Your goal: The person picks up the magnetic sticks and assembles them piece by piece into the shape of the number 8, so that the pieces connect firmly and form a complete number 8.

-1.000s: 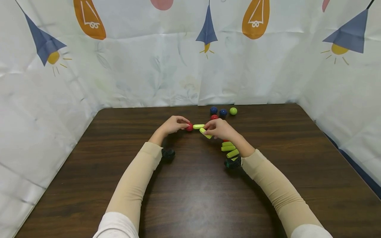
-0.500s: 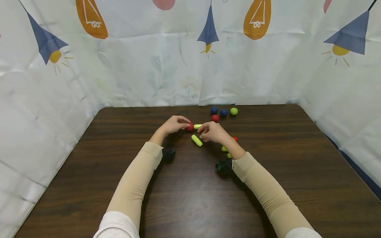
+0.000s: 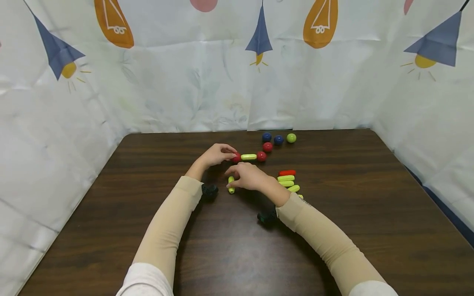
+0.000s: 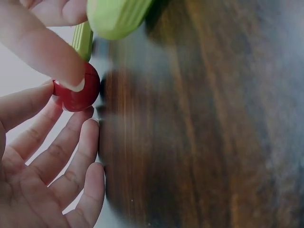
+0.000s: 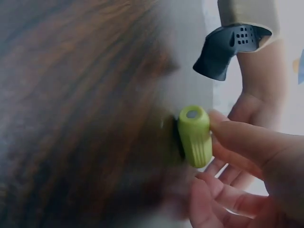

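Note:
In the head view my left hand [image 3: 218, 155] pinches a red ball [image 4: 83, 92] between thumb and fingertip, the other fingers spread below. This ball joins a yellow-green ribbed rod [image 3: 248, 157], with a second red ball [image 3: 261, 156] at its far end. Closer to me, a loose yellow-green rod [image 5: 195, 135] lies close over the table beside my right hand [image 3: 247, 176]. The right thumb is right at the rod's side, and the curved fingers are around its far end without closing on it. A small silver disc shows in the rod's near end.
Behind are two blue balls [image 3: 266, 137], a green ball [image 3: 291, 138] and another red ball [image 3: 268, 147]. A red rod [image 3: 287, 173] and several yellow-green rods [image 3: 286, 183] lie right of my right wrist. A white printed curtain [image 3: 185, 90] hangs behind the brown table [image 3: 166, 255].
My right hand has moved left and toward me. The loose rod has left its fingers, shifted the same way and turned to point toward me. The left hand stays on its ball.

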`<state>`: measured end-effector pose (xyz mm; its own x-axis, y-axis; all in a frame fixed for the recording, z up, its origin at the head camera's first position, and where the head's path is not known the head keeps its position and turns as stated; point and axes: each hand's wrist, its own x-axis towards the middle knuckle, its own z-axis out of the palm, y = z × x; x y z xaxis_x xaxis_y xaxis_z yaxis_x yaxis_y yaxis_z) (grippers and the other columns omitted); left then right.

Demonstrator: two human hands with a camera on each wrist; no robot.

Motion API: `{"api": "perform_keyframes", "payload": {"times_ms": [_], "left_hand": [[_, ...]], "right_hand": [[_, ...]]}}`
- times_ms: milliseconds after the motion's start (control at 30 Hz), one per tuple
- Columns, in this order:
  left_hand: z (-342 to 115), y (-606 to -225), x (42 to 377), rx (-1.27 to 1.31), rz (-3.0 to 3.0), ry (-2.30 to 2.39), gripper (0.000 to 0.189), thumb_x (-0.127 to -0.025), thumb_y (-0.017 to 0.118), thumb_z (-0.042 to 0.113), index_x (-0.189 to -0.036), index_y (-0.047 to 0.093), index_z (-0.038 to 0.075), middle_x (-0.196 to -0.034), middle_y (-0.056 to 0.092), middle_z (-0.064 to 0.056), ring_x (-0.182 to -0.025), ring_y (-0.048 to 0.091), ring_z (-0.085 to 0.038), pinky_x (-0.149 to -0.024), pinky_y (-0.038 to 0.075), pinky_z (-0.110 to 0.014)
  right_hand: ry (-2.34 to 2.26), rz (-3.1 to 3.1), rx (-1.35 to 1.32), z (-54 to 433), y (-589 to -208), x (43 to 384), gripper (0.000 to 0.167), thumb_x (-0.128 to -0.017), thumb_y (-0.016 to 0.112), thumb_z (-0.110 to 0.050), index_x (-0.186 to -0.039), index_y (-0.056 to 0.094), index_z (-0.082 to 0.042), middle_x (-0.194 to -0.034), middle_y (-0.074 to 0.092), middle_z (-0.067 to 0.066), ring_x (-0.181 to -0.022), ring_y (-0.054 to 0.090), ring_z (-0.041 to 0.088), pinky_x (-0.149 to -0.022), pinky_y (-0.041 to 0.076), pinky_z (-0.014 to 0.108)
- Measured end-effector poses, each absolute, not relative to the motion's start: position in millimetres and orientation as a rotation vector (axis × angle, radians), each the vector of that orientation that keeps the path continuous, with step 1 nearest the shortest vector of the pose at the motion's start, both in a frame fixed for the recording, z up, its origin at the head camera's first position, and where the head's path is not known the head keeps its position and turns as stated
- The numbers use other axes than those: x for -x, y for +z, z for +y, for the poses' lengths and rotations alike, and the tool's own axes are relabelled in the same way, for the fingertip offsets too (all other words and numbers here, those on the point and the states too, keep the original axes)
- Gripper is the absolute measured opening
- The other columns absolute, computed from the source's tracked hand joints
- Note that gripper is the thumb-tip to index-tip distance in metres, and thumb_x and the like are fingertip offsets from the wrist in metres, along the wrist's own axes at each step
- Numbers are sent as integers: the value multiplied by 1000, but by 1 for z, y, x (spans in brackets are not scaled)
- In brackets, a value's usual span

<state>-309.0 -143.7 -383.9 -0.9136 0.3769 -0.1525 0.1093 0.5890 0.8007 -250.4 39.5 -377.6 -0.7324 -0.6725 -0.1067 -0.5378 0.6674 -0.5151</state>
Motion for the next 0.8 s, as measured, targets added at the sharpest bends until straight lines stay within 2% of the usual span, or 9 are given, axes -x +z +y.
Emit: {"api": "perform_keyframes", "payload": {"times_ms": [133, 267, 500, 800], "left_hand": [[-143, -384, 309, -391, 2514, 1247, 33, -104, 62, 20, -130, 67, 1, -126, 68, -18, -110, 65, -32, -82, 48, -38], [-144, -385, 309, -377, 2516, 1239, 33, -105, 61, 21, -130, 67, 2, -126, 68, -18, -109, 64, -31, -83, 48, -39], [-144, -385, 311, -377, 2508, 1246, 34, -105, 62, 23, -132, 66, 2, -126, 68, -18, -112, 64, -32, -89, 49, -44], [-144, -386, 311, -371, 2505, 1249, 34, -104, 62, 22, -131, 67, 3, -124, 68, -18, -110, 63, -32, -84, 48, -39]], "right_hand": [[-707, 2549, 906, 39, -377, 253, 38, -95, 77, -25, -127, 71, -6, -90, 67, 2, -68, 61, 13, -67, 50, 28], [-738, 2489, 822, 43, -379, 255, 45, -96, 75, -29, -132, 67, -4, -83, 66, 1, -58, 61, 13, -63, 50, 26], [-713, 2463, 823, 47, -380, 255, 61, -88, 84, -34, -137, 63, -3, -81, 65, 2, -59, 59, 13, -59, 48, 26], [-716, 2542, 792, 47, -383, 259, 58, -88, 84, -24, -136, 61, -1, -85, 64, 3, -64, 59, 13, -61, 46, 25]]}}
